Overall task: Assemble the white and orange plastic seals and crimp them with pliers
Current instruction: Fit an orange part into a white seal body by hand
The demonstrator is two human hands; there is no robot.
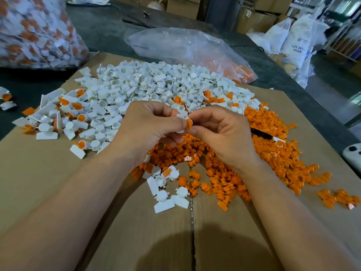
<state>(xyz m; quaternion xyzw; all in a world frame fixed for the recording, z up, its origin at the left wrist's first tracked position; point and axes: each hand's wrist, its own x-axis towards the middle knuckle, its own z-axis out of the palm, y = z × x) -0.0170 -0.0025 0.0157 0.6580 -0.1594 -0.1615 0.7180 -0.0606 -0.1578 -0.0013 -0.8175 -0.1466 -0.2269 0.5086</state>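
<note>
My left hand point(148, 126) pinches a white seal body point(182, 115) above the cardboard. My right hand point(220, 130) pinches an orange insert point(189, 123) that sits against the white body's open side. A big heap of white seal bodies point(156, 83) lies behind my hands. A heap of orange inserts point(263, 153) spreads to the right and below them. Several joined white-and-orange seals point(76, 106) lie at the left. A black-handled tool point(262, 133) lies on the orange heap; only its handle shows.
Flattened cardboard point(48, 182) covers the dark table. A clear bag with orange parts point(191, 49) lies at the back. A full bag of joined seals point(35, 32) stands at the back left. A white device point(351, 155) sits at the right edge. Boxes and sacks stand beyond.
</note>
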